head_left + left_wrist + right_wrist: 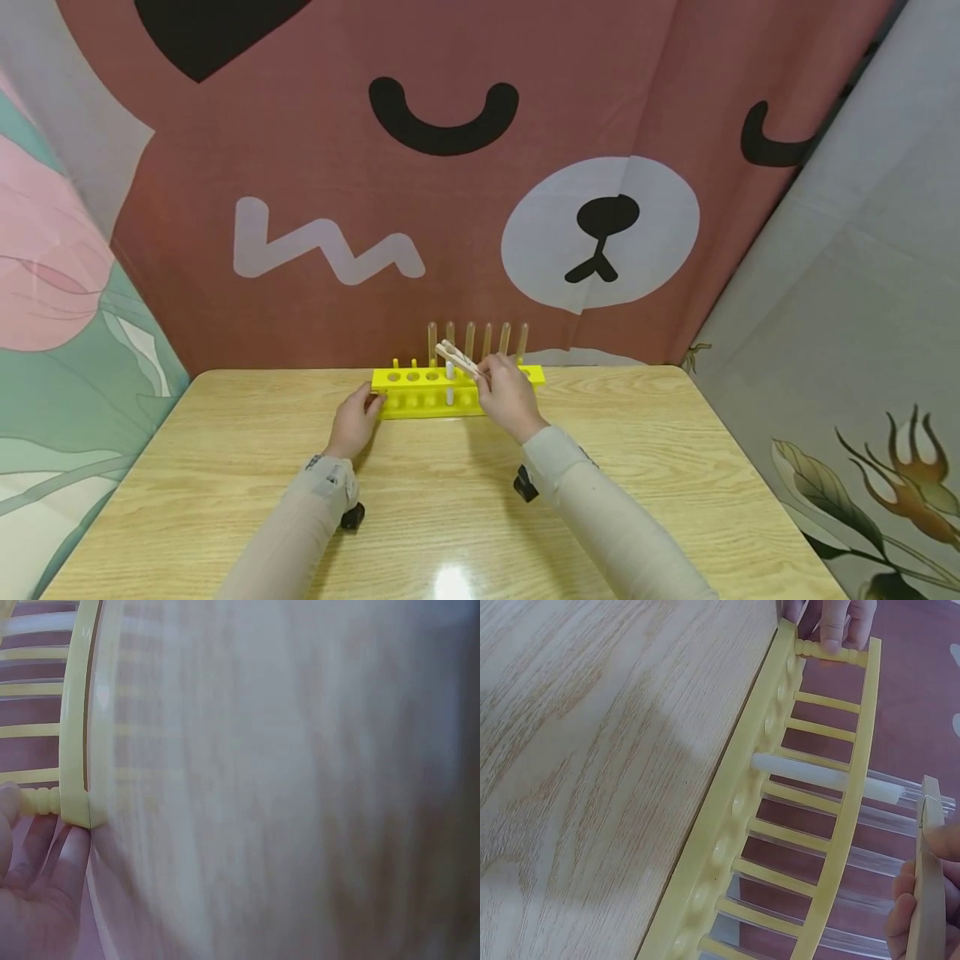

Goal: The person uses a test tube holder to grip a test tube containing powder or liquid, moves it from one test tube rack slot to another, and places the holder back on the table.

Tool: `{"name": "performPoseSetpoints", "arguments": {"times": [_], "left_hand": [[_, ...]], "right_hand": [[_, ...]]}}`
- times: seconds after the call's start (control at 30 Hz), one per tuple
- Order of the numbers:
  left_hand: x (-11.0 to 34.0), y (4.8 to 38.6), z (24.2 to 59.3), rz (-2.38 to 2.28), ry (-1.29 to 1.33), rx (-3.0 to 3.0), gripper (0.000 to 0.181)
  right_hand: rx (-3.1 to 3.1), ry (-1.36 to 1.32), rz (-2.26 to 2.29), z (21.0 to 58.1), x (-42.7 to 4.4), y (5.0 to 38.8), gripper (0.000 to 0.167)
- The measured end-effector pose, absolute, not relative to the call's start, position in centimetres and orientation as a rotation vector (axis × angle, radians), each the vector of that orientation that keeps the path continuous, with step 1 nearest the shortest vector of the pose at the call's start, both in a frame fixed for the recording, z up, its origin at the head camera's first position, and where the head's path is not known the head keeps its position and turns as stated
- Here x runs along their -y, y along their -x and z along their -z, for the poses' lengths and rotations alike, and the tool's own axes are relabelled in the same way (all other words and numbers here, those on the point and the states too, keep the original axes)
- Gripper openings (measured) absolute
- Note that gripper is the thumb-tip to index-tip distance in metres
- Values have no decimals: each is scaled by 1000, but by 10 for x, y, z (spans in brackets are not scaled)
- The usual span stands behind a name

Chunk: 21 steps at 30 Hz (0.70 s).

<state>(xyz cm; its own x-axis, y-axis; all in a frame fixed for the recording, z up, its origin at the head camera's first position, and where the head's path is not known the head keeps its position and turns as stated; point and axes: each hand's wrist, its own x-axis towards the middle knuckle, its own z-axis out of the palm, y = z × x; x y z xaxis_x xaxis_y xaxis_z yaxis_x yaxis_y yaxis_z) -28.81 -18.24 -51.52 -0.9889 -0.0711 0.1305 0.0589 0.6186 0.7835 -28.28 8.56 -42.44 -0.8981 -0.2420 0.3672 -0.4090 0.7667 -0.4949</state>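
Where the yellow rack has holes: white-filled tube stands upright; clear tubes rise behind;
Wooden clamp: above the rack; long axis slanting, tip toward the rack's left end;
Left hand: grips the rack's left end;
Right hand: pinches the clamp.

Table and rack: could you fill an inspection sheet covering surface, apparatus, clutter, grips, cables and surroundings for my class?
Surface: table, pale wood grain.
Rack: yellow, at the table's far side.
Tube: upright in the rack, something white inside.
Clear tubes: stand along the rack's rear.
Clamp: wooden, near the tube's top; contact unclear.
Clutter: nothing seen.
Left grip: holds the rack's left end.
Right grip: holds the clamp.
Cables: nothing seen.
Surroundings: printed curtains behind and at both sides.
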Motion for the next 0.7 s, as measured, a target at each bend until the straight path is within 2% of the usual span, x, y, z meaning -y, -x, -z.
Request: {"name": "performPoseSetpoints", "arguments": {"times": [0.7], "left_hand": [[183,289,516,1318,-5,2689,28]], "right_hand": [[2683,-502,-817,420,-86,280,9]]}}
